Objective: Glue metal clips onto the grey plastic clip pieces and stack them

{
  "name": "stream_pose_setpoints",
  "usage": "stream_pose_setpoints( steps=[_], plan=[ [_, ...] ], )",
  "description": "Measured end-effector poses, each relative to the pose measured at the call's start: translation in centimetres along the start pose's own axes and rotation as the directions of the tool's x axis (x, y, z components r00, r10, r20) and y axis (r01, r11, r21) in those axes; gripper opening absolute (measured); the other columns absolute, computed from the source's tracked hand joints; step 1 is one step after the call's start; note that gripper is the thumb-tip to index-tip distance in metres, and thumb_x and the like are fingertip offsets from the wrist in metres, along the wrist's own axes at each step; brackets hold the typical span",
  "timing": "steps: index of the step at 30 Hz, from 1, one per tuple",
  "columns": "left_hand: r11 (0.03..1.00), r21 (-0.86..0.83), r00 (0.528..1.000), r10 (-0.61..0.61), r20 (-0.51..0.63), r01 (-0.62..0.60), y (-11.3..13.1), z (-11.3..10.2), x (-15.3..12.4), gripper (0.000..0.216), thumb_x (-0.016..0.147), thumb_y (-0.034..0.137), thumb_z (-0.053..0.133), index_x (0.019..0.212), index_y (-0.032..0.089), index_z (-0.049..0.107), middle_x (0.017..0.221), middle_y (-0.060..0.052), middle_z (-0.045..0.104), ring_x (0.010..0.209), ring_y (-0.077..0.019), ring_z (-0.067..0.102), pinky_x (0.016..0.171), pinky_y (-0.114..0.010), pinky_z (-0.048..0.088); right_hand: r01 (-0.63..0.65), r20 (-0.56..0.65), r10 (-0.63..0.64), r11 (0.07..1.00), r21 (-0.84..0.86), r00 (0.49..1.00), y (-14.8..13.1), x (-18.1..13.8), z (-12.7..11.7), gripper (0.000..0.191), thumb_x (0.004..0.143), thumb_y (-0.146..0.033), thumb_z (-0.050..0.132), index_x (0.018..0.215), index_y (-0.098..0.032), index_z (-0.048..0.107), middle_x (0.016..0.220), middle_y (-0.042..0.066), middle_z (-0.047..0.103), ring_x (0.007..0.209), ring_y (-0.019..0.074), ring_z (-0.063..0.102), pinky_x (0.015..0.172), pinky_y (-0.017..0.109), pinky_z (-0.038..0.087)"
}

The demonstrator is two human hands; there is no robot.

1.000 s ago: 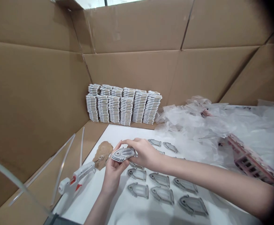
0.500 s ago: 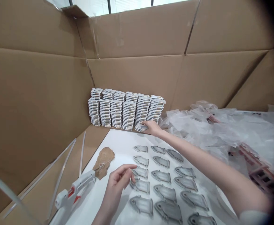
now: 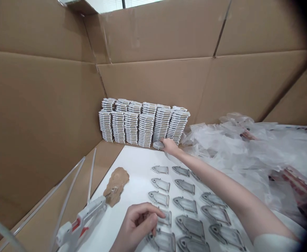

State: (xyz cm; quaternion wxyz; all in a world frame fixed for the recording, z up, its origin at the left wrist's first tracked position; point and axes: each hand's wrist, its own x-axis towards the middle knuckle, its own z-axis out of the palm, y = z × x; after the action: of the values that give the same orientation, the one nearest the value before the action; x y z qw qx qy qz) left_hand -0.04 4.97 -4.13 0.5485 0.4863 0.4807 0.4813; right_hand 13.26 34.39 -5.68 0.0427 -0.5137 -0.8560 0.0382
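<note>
My right hand [image 3: 170, 146] reaches far forward and pinches the edge of a flat grey arched window-shaped piece [image 3: 157, 145], low in front of the stacks. Piled stacks of similar thin pieces [image 3: 145, 129] stand in two rows behind it. Nearer to me, my left hand [image 3: 139, 225] hovers over the white board [image 3: 136, 157], fingers loosely curled, thumb and index apart, nothing between them. Several grey arched pieces [image 3: 185, 204] lie in columns on the board, pointed ends to the left. My left hand partly covers two of them, and my right forearm hides others.
A white glue gun [image 3: 82, 217] with red parts lies at the left, its nozzle by a brown, irregular flat piece [image 3: 116, 183]. Clear sticks [image 3: 69, 196] rest on the cardboard. Plastic bags [image 3: 222, 143] heap up at the right. Tall cardboard walls [image 3: 153, 80] enclose the back and left.
My left hand has moved slightly nearer and to the right over the closest pieces. My right hand stays at the piece by the stacks. The view has shifted a little.
</note>
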Motion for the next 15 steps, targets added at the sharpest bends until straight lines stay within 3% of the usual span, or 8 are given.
stream_pose_setpoints(
  steps=[5,10,15],
  plan=[
    [1.000,0.017,1.000,-0.007,0.010,0.007,-0.1,0.1,-0.2,0.040,0.080,0.054,0.064,0.081,0.015,0.076,0.053,-0.003,0.057,0.052,-0.0121,0.048,0.054,-0.024,0.032,-0.019,-0.005,0.019,1.000,0.003,1.000,-0.4,0.0,0.1,0.032,0.080,-0.008,0.061,0.112,-0.012,0.062,0.110,0.015,0.068,0.105,0.0238,0.062,0.082,0.027,0.042],
    [0.997,0.080,0.999,-0.007,0.038,0.004,-0.3,-0.1,-0.2,0.040,0.081,0.053,0.063,0.083,0.016,0.077,0.056,-0.004,0.059,0.053,-0.0117,0.048,0.053,-0.023,0.030,-0.016,-0.045,0.016,1.000,0.004,0.999,-0.4,-1.0,-0.5,0.034,0.079,-0.017,0.069,0.112,-0.014,0.058,0.115,0.013,0.063,0.107,0.0233,0.060,0.085,0.027,0.043],
    [0.984,0.171,0.989,0.026,0.145,-0.051,-1.0,-0.7,0.1,0.040,0.085,0.051,0.059,0.087,0.016,0.077,0.057,-0.005,0.063,0.054,-0.0135,0.052,0.053,-0.024,0.033,-0.076,-0.088,0.075,0.997,-0.003,0.993,-0.3,-1.7,-0.8,0.042,0.079,-0.025,0.071,0.115,-0.014,0.052,0.119,0.015,0.058,0.107,0.0261,0.060,0.083,0.029,0.044]
  ],
)
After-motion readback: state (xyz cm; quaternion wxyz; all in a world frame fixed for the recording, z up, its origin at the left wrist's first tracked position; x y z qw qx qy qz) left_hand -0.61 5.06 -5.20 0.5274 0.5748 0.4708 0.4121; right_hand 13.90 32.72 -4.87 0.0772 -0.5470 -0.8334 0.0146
